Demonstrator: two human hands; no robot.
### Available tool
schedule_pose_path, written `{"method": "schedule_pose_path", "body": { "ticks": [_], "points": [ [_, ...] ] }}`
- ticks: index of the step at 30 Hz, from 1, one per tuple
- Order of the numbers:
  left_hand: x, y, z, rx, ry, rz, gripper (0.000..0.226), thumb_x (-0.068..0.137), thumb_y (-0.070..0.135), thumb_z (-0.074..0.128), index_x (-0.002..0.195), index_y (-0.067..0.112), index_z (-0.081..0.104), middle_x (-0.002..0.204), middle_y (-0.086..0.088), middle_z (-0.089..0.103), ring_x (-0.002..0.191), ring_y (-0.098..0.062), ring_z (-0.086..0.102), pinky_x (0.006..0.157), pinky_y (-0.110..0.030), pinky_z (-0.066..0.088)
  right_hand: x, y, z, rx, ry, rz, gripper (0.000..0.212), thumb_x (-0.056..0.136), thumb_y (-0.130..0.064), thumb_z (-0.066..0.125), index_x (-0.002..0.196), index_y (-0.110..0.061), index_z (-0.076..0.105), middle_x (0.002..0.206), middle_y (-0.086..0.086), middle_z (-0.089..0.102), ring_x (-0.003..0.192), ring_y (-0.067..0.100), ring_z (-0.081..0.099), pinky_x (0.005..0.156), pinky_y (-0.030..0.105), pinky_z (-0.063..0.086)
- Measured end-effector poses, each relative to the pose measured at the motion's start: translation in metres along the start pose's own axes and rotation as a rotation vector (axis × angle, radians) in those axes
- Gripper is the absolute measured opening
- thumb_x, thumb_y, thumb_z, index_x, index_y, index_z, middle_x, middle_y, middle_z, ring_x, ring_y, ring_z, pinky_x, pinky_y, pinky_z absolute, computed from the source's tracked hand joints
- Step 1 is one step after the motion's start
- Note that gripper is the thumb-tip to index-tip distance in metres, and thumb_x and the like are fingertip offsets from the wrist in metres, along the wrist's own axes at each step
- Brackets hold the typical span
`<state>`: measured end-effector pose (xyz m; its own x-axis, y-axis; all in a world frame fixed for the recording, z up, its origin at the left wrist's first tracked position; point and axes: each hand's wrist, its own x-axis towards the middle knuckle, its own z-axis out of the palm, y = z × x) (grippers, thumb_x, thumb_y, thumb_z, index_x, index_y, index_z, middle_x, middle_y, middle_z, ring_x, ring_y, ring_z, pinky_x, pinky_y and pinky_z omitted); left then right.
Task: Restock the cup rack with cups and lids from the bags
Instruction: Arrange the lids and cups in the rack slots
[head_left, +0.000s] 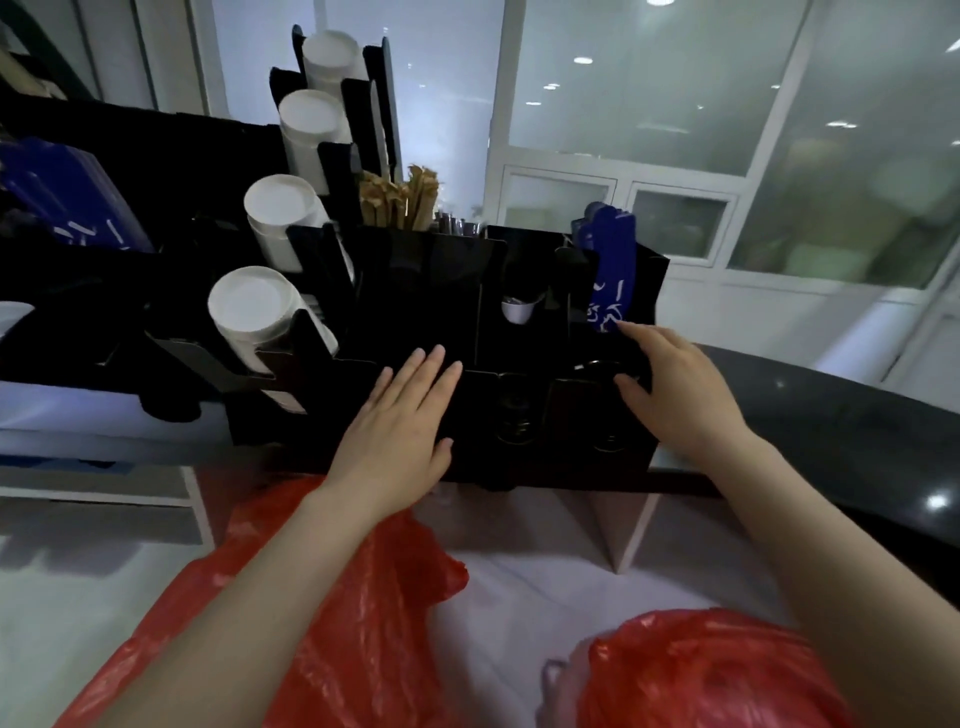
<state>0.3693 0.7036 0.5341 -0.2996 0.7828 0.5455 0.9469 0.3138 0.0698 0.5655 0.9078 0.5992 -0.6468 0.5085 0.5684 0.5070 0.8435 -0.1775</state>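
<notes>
The black cup rack (415, 291) stands on the near edge of a counter, straight ahead of me, with both my bare hands on it. My left hand (400, 421) lies flat on the rack's near wall, fingers straight and together, gripping nothing. My right hand (670, 384) rests over the rack's near right corner, fingers loosely extended and thumb spread to the left, also holding nothing; its fingertips reach the foot of a blue printed stack (613, 270) that stands upright in the far right compartment. Four tilted stacks of white cups (254, 306) fill the slots stepping up the rack's left side, bottoms facing me. Brown paper-wrapped sticks (400, 200) rise from a far compartment, and a small white cup (517, 309) sits in a middle one. Dark round shapes (514, 410) show in the near compartments between my hands, too dim to identify. Nearer me, below the counter, lie two red plastic bags: one (353, 597) under my left forearm, the other (701, 670) bunched at near right. The dark glossy counter (831, 426) curves away to the right, and frosted glass panels (649, 78) stand beyond
</notes>
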Motion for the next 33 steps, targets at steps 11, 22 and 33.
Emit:
{"method": "schedule_pose_path", "body": {
  "ticks": [11,22,33],
  "points": [
    [0.023,0.012,0.013,-0.128,0.058,0.009,0.063,0.086,0.02,0.058,0.144,0.019,0.034,0.146,0.0,0.037,0.142,-0.016,0.021,0.118,-0.035,0.017,0.02,0.02,0.013,-0.126,-0.398,-0.02,0.064,0.086,-0.041,0.064,0.143,-0.041,0.035,0.156,-0.006,0.027,0.143,0.023,0.024,0.113,0.054,0.023],
    [0.021,0.013,0.015,-0.152,0.113,0.013,0.063,0.082,0.014,0.063,0.14,0.017,0.04,0.141,-0.002,0.042,0.139,-0.017,0.027,0.109,-0.022,0.019,0.017,0.02,0.01,-0.251,-0.371,-0.017,0.06,0.091,-0.041,0.059,0.146,-0.033,0.035,0.148,-0.009,0.042,0.126,0.026,0.048,0.113,0.046,0.024],
    [0.021,0.013,0.014,-0.15,0.099,0.01,0.063,0.082,0.014,0.064,0.14,0.016,0.04,0.14,-0.003,0.043,0.138,-0.019,0.028,0.106,-0.022,0.022,0.007,0.017,0.004,-0.144,-0.169,-0.004,0.059,0.093,-0.035,0.059,0.146,-0.028,0.036,0.15,-0.006,0.039,0.137,0.021,0.037,0.111,0.04,0.025]
  ]
}}
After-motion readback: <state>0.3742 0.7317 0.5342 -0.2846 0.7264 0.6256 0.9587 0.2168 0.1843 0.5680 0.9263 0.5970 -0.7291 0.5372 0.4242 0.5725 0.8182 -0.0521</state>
